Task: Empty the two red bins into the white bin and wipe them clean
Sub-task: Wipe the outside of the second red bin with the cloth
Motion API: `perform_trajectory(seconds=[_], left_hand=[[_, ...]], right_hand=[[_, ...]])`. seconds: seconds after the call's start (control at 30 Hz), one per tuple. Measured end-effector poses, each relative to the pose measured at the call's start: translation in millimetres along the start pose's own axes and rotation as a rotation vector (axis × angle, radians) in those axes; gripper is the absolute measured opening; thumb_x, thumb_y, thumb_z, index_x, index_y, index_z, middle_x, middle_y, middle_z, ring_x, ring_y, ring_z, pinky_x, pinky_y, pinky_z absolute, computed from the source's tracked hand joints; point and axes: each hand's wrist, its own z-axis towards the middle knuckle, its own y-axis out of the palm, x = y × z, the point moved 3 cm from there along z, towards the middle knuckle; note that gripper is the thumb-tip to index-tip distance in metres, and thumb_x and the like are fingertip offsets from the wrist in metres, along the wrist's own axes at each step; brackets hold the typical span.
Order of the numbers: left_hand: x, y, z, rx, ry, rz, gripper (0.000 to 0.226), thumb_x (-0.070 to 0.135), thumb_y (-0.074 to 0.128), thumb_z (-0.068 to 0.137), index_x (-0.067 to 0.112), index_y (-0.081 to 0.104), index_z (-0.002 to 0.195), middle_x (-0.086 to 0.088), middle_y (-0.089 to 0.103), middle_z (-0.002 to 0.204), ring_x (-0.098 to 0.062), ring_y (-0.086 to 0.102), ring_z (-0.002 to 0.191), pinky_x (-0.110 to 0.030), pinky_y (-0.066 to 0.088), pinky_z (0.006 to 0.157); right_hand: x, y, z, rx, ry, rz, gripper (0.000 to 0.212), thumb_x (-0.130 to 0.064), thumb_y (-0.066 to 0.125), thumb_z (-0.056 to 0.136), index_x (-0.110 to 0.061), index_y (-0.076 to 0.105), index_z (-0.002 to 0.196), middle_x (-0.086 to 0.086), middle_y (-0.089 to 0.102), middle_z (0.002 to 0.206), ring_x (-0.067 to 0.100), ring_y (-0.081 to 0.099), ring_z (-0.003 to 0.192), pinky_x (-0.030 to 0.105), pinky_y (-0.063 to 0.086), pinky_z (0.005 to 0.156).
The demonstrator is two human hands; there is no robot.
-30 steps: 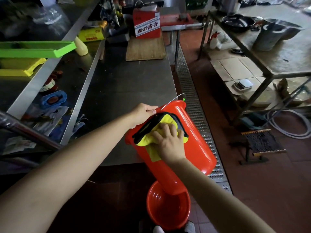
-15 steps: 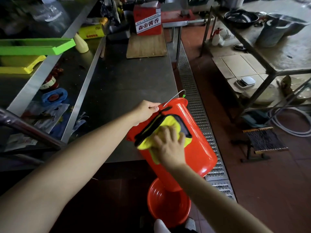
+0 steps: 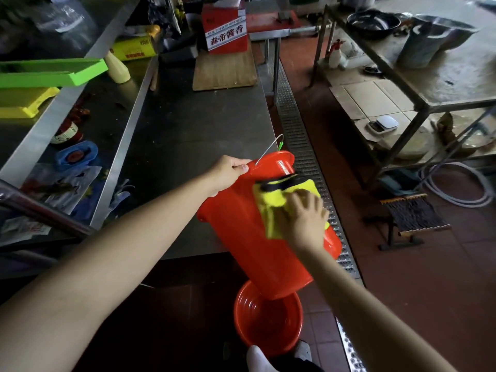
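Red bin (image 3: pixel 249 237) tilted, glossy, yellow cloth (image 3: pixel 279 200) pressed on

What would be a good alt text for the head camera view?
A person's left hand grips the rim of a tilted red bin while the right hand presses a yellow cloth against its side. A second red bin stands below on the floor.
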Motion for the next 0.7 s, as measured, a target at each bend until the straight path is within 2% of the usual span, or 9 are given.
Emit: perform_trajectory(seconds=[0.1,0.2,0.3,0.4,0.47,0.5,0.57,0.63,0.7], left_hand=[[1.8,1.1,-1.4,-0.002,0.016,-0.008,0.033,0.018,0.053,0.101,0.014,0.059,0.134,0.0,0.061,0.131,-0.004,0.052,0.119,-0.016,0.034,0.099],[1.4,-1.1,-2.6,-0.007,0.017,-0.005,0.033,0.017,0.053,0.101,0.014,0.059,0.134,0.001,0.062,0.13,-0.005,0.054,0.119,-0.016,0.036,0.099],[1.5,-4.8,-0.8,-0.041,-0.005,0.0,0.034,0.018,0.053,0.101,0.014,0.059,0.134,-0.002,0.061,0.132,-0.009,0.055,0.122,-0.023,0.037,0.106],[5.3,-9.1,3.7,-0.096,-0.061,0.016,0.035,0.023,0.055,0.1,0.016,0.059,0.134,-0.003,0.063,0.132,-0.017,0.058,0.122,-0.039,0.042,0.109],[8.1,-12.7,5.0,-0.109,-0.108,0.075,0.037,0.029,0.058,0.098,0.02,0.06,0.134,-0.001,0.061,0.134,-0.022,0.055,0.126,-0.048,0.041,0.109],[8.9,-13.5,5.8,-0.106,-0.122,0.095,0.037,0.031,0.059,0.097,0.022,0.061,0.133,-0.002,0.062,0.134,-0.023,0.055,0.127,-0.051,0.041,0.109],[9.1,-13.5,8.1,-0.083,-0.138,0.097,0.034,0.033,0.062,0.095,0.021,0.065,0.127,-0.003,0.065,0.128,-0.024,0.06,0.12,-0.052,0.045,0.104],[9.3,-16.2,9.7,-0.063,-0.164,0.103,0.023,0.035,0.065,0.093,0.023,0.068,0.113,-0.003,0.068,0.122,-0.018,0.065,0.107,-0.041,0.049,0.096],[10.2,-20.4,10.1,-0.109,-0.221,0.119,0.023,0.038,0.067,0.091,0.024,0.068,0.109,0.0,0.068,0.12,-0.016,0.063,0.105,-0.035,0.042,0.09]], right_hand=[[-52.4,20.3,-59.6,0.044,-0.395,-0.1,0.031,-0.047,0.062,0.085,-0.031,0.058,0.111,0.007,0.05,0.134,0.037,0.043,0.126,0.056,0.031,0.095],[-59.3,25.6,-80.3,0.013,-0.618,-0.161,0.031,-0.038,0.067,0.088,-0.03,0.059,0.117,0.008,0.047,0.139,0.036,0.044,0.13,0.059,0.03,0.1],[-24.7,6.2,-53.0,-0.033,-0.477,-0.092,0.04,-0.043,0.07,0.084,-0.035,0.059,0.121,0.004,0.048,0.135,0.032,0.044,0.126,0.051,0.033,0.098],[35.7,-18.9,-16.9,-0.028,-0.045,0.057,0.041,-0.045,0.075,0.082,-0.03,0.066,0.12,0.007,0.055,0.123,0.034,0.049,0.114,0.046,0.04,0.088],[65.6,-23.1,-7.9,-0.073,0.225,0.126,0.044,-0.048,0.073,0.085,-0.022,0.068,0.12,0.013,0.056,0.122,0.04,0.049,0.115,0.051,0.043,0.089],[70.4,-21.4,-9.5,-0.088,0.288,0.136,0.045,-0.05,0.07,0.087,-0.021,0.067,0.121,0.014,0.055,0.122,0.04,0.049,0.115,0.052,0.043,0.091],[60.2,-18.2,-20.6,-0.048,0.223,0.126,0.042,-0.049,0.071,0.087,-0.023,0.066,0.119,0.011,0.055,0.122,0.038,0.049,0.114,0.051,0.041,0.09],[32.6,-13.9,-40.5,0.016,-0.011,0.058,0.039,-0.049,0.073,0.083,-0.032,0.062,0.117,0.004,0.053,0.124,0.034,0.048,0.115,0.049,0.038,0.089],[-1.0,-6.1,-63.3,0.046,-0.239,-0.022,0.039,-0.054,0.07,0.081,-0.035,0.059,0.113,0.002,0.051,0.129,0.032,0.046,0.12,0.051,0.034,0.092]])
